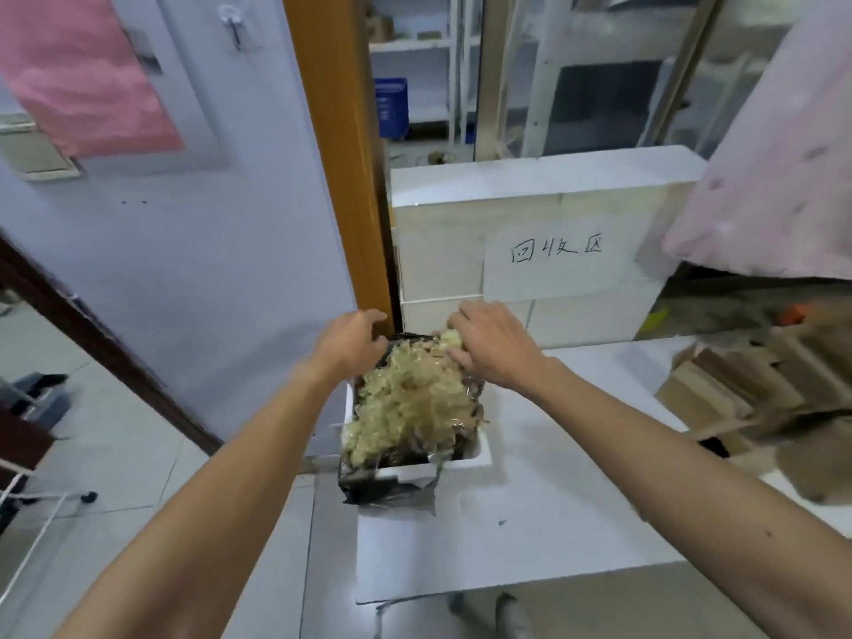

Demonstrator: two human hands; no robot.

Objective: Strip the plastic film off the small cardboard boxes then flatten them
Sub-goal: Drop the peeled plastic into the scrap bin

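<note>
Your right hand (493, 345) is clenched on a wad of film (410, 403), setting it on the heap in the bin (479, 449), likely to keep scrap off the tabletop (553, 500). Your left hand (352, 343) curls at the bin's far rim, seemingly to steady it. I cannot tell whether it actually grips. The boxes (737, 394) lie piled well apart, on the right.

A storeroom: shelves (415, 46), foam box (544, 209), cardboard heaps (737, 394).
</note>
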